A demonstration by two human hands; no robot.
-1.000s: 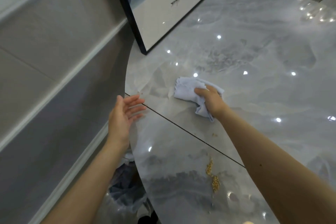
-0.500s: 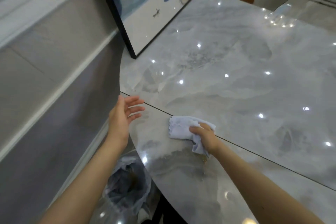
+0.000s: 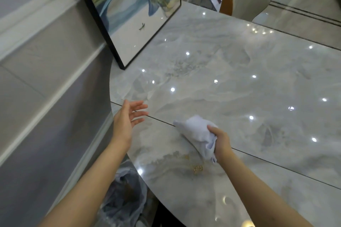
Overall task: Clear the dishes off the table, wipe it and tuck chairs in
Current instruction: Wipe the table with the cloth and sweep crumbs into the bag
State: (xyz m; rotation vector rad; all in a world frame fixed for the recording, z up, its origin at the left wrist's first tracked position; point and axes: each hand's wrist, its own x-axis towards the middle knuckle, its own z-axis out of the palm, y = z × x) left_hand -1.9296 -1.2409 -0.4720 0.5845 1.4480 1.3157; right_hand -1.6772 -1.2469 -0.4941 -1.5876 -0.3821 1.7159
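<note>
No dishes show on the desk (image 3: 239,79), yet crumbs (image 3: 197,168) remain near its left edge, the right hand (image 3: 221,142) gripping the cloth (image 3: 197,132) there, the left hand (image 3: 127,118) open, empty.

white cloth (image 3: 196,131), grey-veined marble table (image 3: 239,79)

Tabletop (image 3: 239,79) open; framed picture (image 3: 132,14) blocks far-left corner

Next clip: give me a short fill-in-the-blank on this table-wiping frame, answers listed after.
1. The right hand grips a white ____.
2. The left hand is open and holds ____.
3. Yellowish crumbs lie on the table just ____ the cloth, nearer the camera.
4. A framed picture leans at the table's ____ side.

Answers: cloth; nothing; below; left
</note>
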